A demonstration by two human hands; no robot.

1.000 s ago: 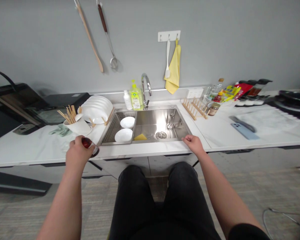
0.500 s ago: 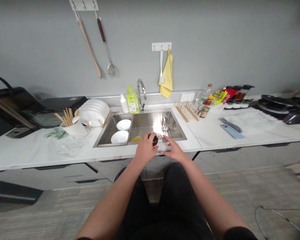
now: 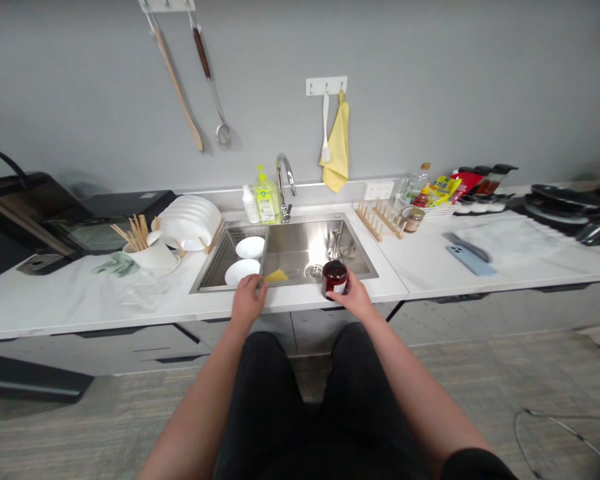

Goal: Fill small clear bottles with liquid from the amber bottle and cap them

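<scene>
My right hand (image 3: 356,298) is wrapped round the side of a dark red glass jar (image 3: 335,279) with a pale label, held upright over the front rim of the steel sink (image 3: 300,230). My left hand (image 3: 249,297) is at the sink's front edge, thumb and forefinger a little apart, with nothing visible held. Its fingertips are close to a yellow sponge or cloth (image 3: 277,275) inside the sink; I cannot tell if they touch it. White bowls (image 3: 251,247) sit in the rack (image 3: 215,265) at the sink's left, the nearer one just behind my left hand.
Behind the sink stand a tap (image 3: 285,180) and a green soap bottle (image 3: 267,200). To the left are white plates (image 3: 190,220) and a chopstick holder (image 3: 150,257). On the right are a wooden rack (image 3: 380,219), a small jar (image 3: 413,219) and a phone (image 3: 470,261).
The red jar has passed from my left hand to my right, shifting slightly right. My left hand has moved left toward the yellow piece in the sink.
</scene>
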